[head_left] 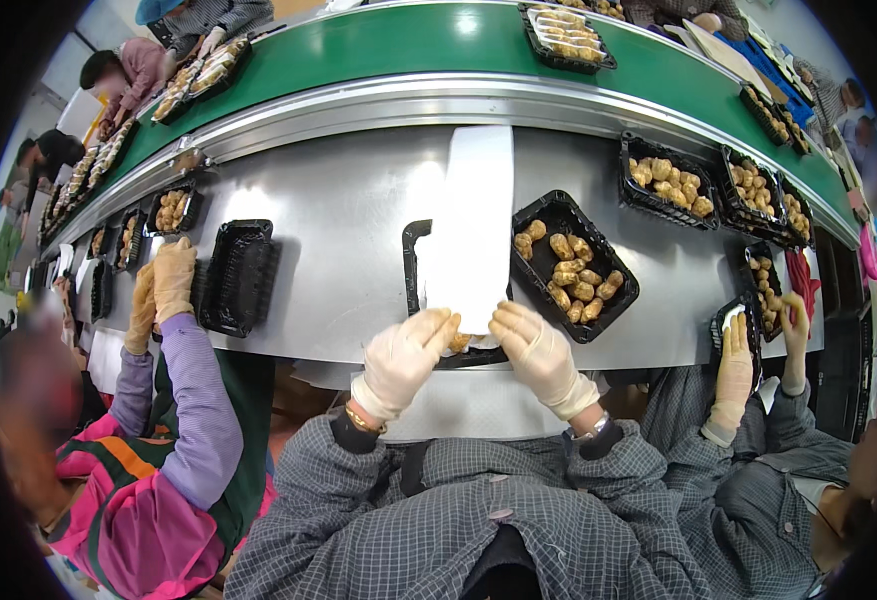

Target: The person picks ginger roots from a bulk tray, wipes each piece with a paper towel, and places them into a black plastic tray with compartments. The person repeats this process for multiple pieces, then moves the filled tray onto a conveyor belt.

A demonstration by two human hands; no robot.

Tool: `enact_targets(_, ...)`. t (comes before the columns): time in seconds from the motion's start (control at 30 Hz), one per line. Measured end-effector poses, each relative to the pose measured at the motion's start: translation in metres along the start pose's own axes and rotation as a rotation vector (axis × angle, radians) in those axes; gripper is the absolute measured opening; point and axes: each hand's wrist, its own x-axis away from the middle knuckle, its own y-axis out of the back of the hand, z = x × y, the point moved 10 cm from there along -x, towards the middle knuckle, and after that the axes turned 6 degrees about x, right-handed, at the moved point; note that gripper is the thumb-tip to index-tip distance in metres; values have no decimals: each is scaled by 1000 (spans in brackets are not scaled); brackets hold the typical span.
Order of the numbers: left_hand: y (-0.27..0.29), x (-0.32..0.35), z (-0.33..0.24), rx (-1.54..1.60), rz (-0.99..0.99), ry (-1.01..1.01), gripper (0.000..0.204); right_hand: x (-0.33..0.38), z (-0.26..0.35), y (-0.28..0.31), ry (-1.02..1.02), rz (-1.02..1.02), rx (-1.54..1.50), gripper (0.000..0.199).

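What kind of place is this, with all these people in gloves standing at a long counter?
Most likely a food packing line. A green conveyor belt carries filled trays past a steel counter, where several gloved workers fill black plastic trays with small golden-brown pieces of food. The left hand and right hand wear thin gloves.

Your gloved left hand point(405, 357) and right hand point(536, 352) grip the near edge of a black plastic tray point(414, 262). A white sheet point(471, 232) covers most of the tray and extends away from your fingertips. A golden-brown food piece point(459, 342) lies between your fingertips, under the sheet's near edge.
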Motion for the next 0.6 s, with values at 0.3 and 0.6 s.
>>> enact_targets(0.3,-9,42,-7,140,26,-80,38,19,15,-16,23,43,-64,28)
enact_targets(0.6,-26,45,-4,194,87,-101,43,-4,25,-26,-49,197,50,46)
